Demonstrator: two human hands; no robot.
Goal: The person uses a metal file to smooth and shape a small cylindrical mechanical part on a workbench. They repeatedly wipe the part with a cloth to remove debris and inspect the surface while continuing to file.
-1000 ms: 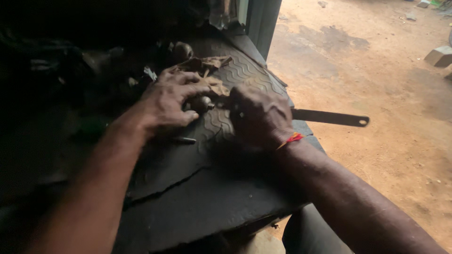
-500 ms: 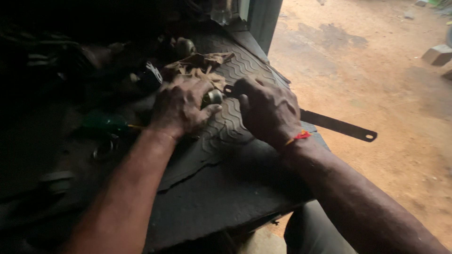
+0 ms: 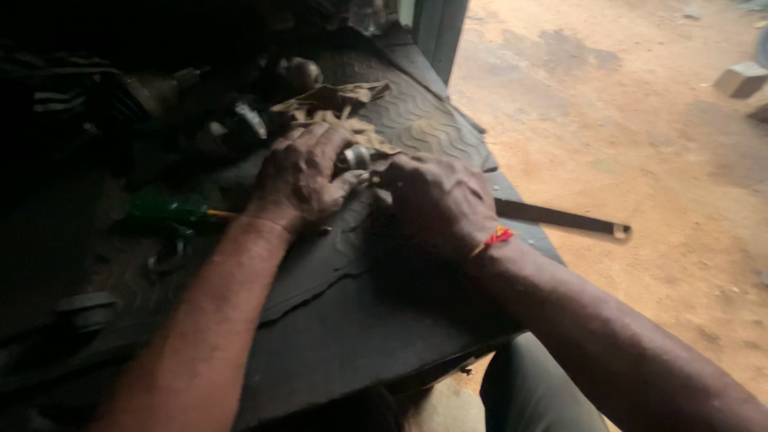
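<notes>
On dark mat [image 3: 376, 320] | left hand [image 3: 304, 180] grips small metal part [image 3: 353, 157], mostly hidden | right hand [image 3: 436, 200] curled, grip unclear

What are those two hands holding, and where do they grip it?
A small round metal part, pinched between both: left hand cups its left side, right hand presses from the right. The exact grip is hidden.

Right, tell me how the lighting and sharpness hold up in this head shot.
Head view: strongly split light, with the dirt ground at right bright and washed out and the bench at left sunk in deep shadow, its clutter hard to make out. Left hand and right hand are dim and slightly soft, and the small metal part between them shows a faint glint. No strong distortion.
</notes>
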